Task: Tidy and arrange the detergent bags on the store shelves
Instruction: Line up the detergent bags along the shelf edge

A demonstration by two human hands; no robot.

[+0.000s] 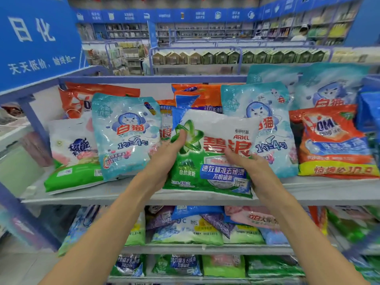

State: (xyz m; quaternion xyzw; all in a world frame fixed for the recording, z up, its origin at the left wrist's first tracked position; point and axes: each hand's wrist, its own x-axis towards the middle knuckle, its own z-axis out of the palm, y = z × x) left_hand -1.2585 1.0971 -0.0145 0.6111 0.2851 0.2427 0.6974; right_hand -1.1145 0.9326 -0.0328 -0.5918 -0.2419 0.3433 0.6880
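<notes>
Head view, left hand [164, 159], right hand [249, 167] gripping green bag [191, 167], arms outstretched

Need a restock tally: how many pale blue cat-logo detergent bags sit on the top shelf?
4 cat-logo bags: one left of the green Ariel bag, one behind its right edge, two at the shelf's back right. More may be hidden behind.

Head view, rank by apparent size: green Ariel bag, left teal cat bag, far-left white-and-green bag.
1. green Ariel bag: largest, but nearest the camera.
2. left teal cat bag.
3. far-left white-and-green bag: smallest showing, though partly covered by the teal one.
</notes>
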